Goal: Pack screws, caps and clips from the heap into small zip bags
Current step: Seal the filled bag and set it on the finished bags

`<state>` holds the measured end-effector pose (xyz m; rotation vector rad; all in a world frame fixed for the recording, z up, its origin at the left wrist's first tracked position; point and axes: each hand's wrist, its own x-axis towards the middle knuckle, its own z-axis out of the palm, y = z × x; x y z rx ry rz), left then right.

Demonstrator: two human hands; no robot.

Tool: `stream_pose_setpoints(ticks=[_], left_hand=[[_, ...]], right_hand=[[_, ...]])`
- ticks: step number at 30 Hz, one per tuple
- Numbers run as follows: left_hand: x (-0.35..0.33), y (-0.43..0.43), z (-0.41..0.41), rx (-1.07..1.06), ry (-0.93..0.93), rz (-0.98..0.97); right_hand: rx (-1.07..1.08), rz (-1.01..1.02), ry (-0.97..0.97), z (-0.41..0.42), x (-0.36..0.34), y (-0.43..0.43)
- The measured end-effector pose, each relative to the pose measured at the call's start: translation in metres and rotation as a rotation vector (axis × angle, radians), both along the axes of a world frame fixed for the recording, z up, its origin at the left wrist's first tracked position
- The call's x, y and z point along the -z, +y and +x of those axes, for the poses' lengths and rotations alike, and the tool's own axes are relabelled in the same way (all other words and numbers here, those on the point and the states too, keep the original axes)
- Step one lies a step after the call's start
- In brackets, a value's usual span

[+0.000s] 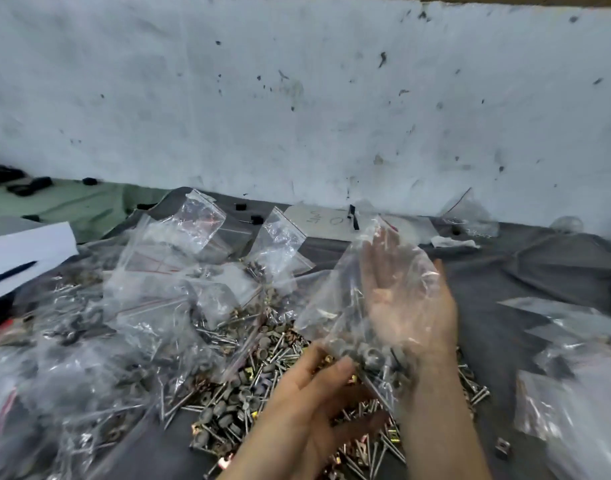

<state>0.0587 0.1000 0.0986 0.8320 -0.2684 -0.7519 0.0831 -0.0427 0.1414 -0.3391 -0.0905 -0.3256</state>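
Stained white wall (297, 98), grey cloth (505, 289), green cloth (82, 206), white box (23, 251), scribbled card (318, 220)

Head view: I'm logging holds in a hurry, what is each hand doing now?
Left hand: at the clear plastic zip bag's filled bottom; grip cannot be told.
Right hand: open, fingers straight, flat against that bag.

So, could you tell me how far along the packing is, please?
Done: filled bags piled on the left. In hand: right hand supports a part-filled bag, left hand at its bottom. Remaining: a large loose heap and flat-looking bags on the right.
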Motion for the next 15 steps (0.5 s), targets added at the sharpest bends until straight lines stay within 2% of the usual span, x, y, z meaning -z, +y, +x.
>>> stream_pose_setpoints(ticks=[2, 4, 6, 9, 11, 15], left_hand=[[0.000, 0.002, -0.010, -0.097, 0.035, -0.041], [0.001, 0.009, -0.014, -0.288, 0.087, -0.046], [0.003, 0.018, -0.014, -0.474, 0.063, -0.040], [0.006, 0.029, -0.013, -0.644, -0.020, -0.010], [0.010, 0.029, -0.012, -0.690, -0.049, 0.014], [0.021, 0.022, -0.016, -0.652, -0.010, 0.039]], right_hand=[[-0.025, 0.052, 0.032, 0.006, -0.002, 0.014], [0.024, -0.044, 0.096, 0.012, 0.005, 0.026], [-0.013, -0.087, 0.110, 0.008, 0.010, 0.036], [-0.174, -0.411, 0.196, -0.010, 0.027, 0.049], [-0.278, -0.533, 0.212, -0.026, 0.038, 0.064], [-0.293, -0.436, 0.294, -0.034, 0.053, 0.071]])
